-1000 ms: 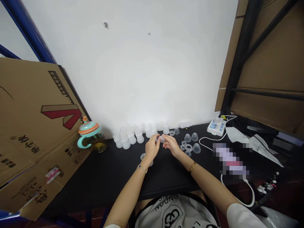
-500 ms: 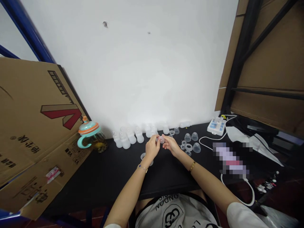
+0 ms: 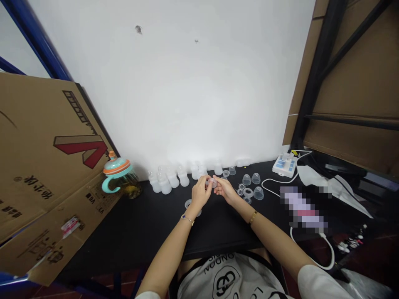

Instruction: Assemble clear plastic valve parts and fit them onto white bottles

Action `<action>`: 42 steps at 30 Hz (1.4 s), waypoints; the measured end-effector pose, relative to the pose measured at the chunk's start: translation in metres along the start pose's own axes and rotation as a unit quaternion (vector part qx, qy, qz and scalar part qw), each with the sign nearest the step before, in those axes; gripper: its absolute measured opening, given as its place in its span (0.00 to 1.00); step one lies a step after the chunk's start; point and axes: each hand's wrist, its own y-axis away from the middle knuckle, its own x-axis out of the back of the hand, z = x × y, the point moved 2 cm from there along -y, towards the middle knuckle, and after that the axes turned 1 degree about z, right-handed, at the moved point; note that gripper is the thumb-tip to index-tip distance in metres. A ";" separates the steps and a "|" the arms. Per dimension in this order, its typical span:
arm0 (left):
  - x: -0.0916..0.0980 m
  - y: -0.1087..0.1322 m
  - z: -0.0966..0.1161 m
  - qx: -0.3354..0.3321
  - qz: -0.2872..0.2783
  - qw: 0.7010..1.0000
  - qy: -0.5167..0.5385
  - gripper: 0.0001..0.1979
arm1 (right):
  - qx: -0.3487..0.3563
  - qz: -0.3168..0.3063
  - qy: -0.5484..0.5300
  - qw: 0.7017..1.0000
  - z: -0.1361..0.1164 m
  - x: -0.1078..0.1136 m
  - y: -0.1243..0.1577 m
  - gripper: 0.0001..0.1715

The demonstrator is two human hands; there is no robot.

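Over the middle of the black table, my left hand point(image 3: 201, 191) and my right hand point(image 3: 225, 190) meet, both closed on one small translucent ring-shaped bottle part point(image 3: 213, 182). Fingers hide much of it, so its exact kind is unclear. Clear dome caps point(image 3: 258, 192) and translucent screw rings point(image 3: 248, 192) lie to the right of my right hand. Another ring point(image 3: 188, 203) is partly covered by my left wrist. Behind my hands, along the wall, stand several white baby bottles point(image 3: 166, 187) with their tops on.
A teapot-like jug point(image 3: 111, 182) with a turquoise handle stands at the left beside a large cardboard box point(image 3: 37, 166). To the right are a white power strip point(image 3: 284, 165), its cable, a blurred-out object point(image 3: 301, 207) and crumpled white paper point(image 3: 314, 180). The wall borders the table's back.
Both hands stay together around the bottle part, with only slight finger movement. The view has shifted very little.
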 end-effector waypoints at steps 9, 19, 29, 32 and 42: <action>0.002 0.000 0.002 0.007 -0.009 1.000 0.005 0.07 | 0.003 0.003 0.005 1.000 -0.001 0.000 0.001 0.17; 0.003 -0.001 0.007 0.008 -0.024 1.000 0.009 0.09 | 0.012 0.008 0.019 1.000 0.004 0.002 -0.003 0.16; -0.002 0.000 0.002 0.006 -0.020 1.000 -0.007 0.12 | 0.035 0.021 0.050 0.998 0.009 0.006 -0.009 0.20; -0.003 0.000 0.001 0.004 -0.020 1.000 -0.005 0.12 | 0.041 0.030 0.052 0.997 0.010 0.006 -0.011 0.20; -0.003 -0.001 0.001 -0.001 -0.031 0.999 -0.011 0.14 | 0.068 0.047 0.068 0.994 0.009 0.006 -0.008 0.23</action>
